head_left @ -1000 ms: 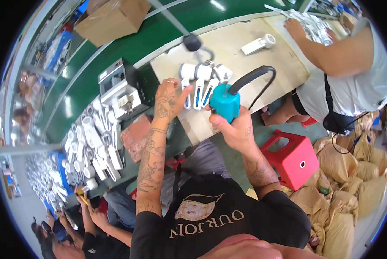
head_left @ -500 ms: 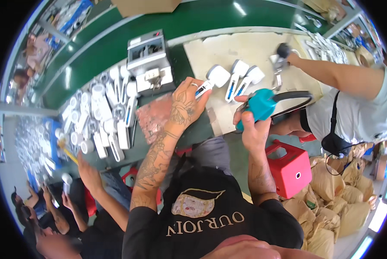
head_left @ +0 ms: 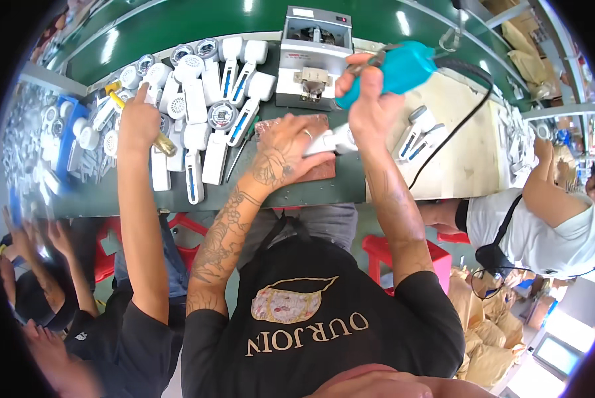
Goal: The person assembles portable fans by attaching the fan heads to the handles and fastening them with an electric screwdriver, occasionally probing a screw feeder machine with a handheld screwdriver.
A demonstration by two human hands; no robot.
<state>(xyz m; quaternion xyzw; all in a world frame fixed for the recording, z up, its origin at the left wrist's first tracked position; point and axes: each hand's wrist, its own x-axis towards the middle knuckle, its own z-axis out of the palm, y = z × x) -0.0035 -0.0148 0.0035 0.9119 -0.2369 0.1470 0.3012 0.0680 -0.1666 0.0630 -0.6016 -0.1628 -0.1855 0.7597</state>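
Gripping by the handle end looks like the way to go with this white handheld piece (head_left: 330, 140). It's over the reddish pad (head_left: 322, 171) on the dark tabletop (head_left: 324, 192), right below the boxy grey machine (head_left: 294, 73). The left hand (head_left: 287, 149) is mostly closed around it, fingers over the far side and thumb along the near side. The rounder end points right, partly behind the right forearm, so I can't tell what that end looks like up close.

My guess is it's light, stiff plastic (just going by the shell, I can't feel it). The smooth finish could get slippery with sweaty fingers, so I'd wrap the slim handle rather than pinch the bulky head. Probably not super fragile, but I'd go easy on the rim.

Right hand (head_left: 371, 106) is wrapped around a chunky teal tool (head_left: 407, 66), up and clear of the piece, with a black cable (head_left: 466, 68) trailing off it. That one's likely heavier, and the cord may tug a bit, so a full-palm hold makes sense. Two similar white pieces (head_left: 410, 142) lie on the pale board (head_left: 470, 152) to the right.
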